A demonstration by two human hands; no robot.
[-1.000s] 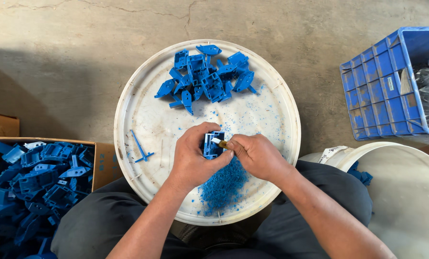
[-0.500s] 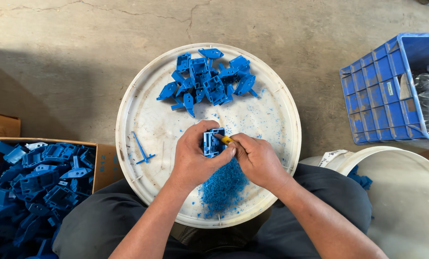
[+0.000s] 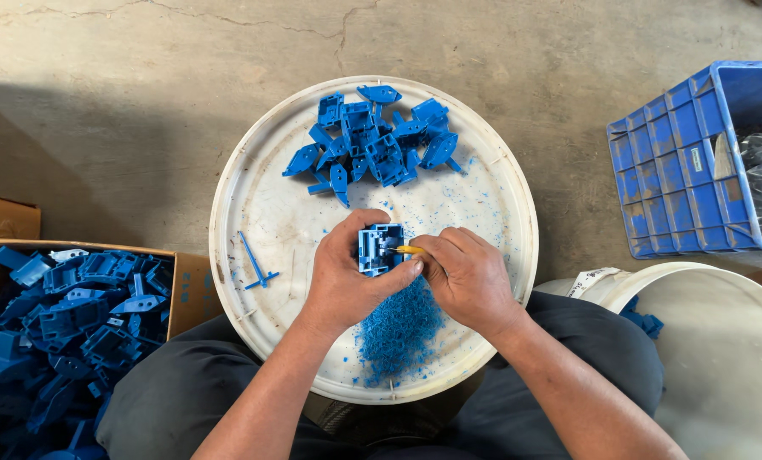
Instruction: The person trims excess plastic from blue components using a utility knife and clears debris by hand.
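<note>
My left hand (image 3: pixel 344 279) grips a small blue plastic part (image 3: pixel 378 247) over a round white lid (image 3: pixel 253 204) that rests on my lap. My right hand (image 3: pixel 466 277) holds a small tool with a yellow handle (image 3: pixel 408 250), its tip against the part. Below the hands lies a heap of blue shavings (image 3: pixel 395 330). A pile of several similar blue parts (image 3: pixel 372 145) sits at the far side of the lid. A thin blue sprue piece (image 3: pixel 255 261) lies on the lid's left.
A cardboard box (image 3: pixel 189 285) full of blue parts stands at my left. A blue plastic crate (image 3: pixel 670 170) with clear bags is at the right. A white bucket (image 3: pixel 721 358) stands by my right knee. The floor is bare concrete.
The hands stay in place on the part; my right hand and the tool shift slightly along its edge. The view has drifted a little.
</note>
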